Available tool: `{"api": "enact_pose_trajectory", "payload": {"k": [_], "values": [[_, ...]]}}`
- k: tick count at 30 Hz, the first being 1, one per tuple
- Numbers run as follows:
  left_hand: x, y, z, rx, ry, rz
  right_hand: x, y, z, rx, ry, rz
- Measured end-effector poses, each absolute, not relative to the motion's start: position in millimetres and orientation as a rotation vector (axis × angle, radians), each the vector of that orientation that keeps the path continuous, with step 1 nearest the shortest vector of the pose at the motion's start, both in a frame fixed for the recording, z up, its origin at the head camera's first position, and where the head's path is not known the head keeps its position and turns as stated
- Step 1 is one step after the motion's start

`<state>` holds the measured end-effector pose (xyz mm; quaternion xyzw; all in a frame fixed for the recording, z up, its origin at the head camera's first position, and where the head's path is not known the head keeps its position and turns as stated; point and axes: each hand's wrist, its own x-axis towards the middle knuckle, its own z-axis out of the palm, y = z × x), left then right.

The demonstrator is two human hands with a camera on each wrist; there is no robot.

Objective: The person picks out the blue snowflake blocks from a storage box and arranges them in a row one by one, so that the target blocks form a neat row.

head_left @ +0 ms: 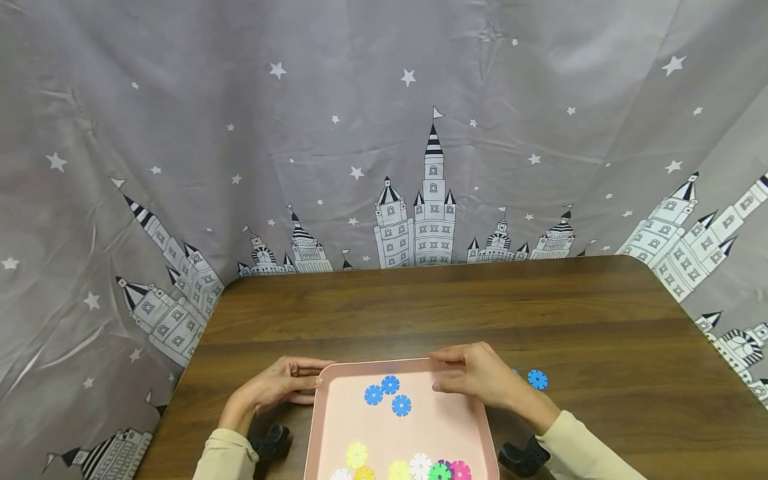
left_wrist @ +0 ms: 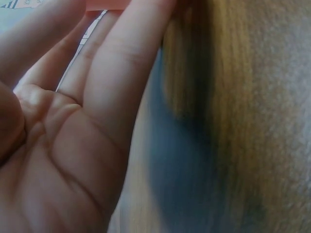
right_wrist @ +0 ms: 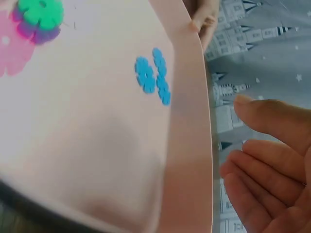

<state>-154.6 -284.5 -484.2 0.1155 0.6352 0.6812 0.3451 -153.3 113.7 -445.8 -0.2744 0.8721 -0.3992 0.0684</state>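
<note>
A pink tray (head_left: 420, 427) lies toward the front of the table. My left hand (head_left: 282, 383) holds its far left corner, thumb at the rim and fingers along the outside. In the right wrist view the left thumb (right_wrist: 197, 24) overlaps the rim there. My right hand (head_left: 480, 377) hovers at the far right corner, fingers loosely bent, and a gap shows between it and the rim in the right wrist view. Inside the tray, three blue notched plastic discs (head_left: 401, 405) sit near the far side. Yellow (head_left: 357, 455), white, orange, green (head_left: 440, 472), purple and pink discs gather nearer me.
A blue disc (head_left: 537, 379) lies on the wooden table (head_left: 420, 307) right of the tray, with another partly hidden behind my right hand. Black wrist devices (head_left: 524, 458) sit under both wrists. A grey curtain (head_left: 360, 87) with castles and stars hangs behind the table.
</note>
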Motion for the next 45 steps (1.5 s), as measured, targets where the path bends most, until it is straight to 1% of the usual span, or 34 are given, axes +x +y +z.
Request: {"api": "enact_pose_trajectory", "payload": {"k": [8, 18, 25, 35, 45], "values": [[-152.0, -284.8, -484.9, 0.302, 1.637, 1.784, -153.5, 92.7, -449.8, -0.911, 2.553, -1.157], [-149.9, -284.9, -485.3, 0.297, 1.63, 1.789, -151.6, 73.2, -456.2, -0.898, 2.555, -1.045], [-152.1, -284.8, -483.6, 0.298, 1.641, 1.78, -153.1, 61.9, -460.0, -0.973, 2.461, -1.127], [-155.3, -284.4, -484.8, 0.284, 1.644, 1.775, -156.0, 46.9, -461.2, -0.981, 2.446, -1.093], [-154.4, -284.6, -483.0, 0.278, 1.641, 1.777, -156.3, 29.8, -467.5, -1.062, 2.419, -1.081]]}}
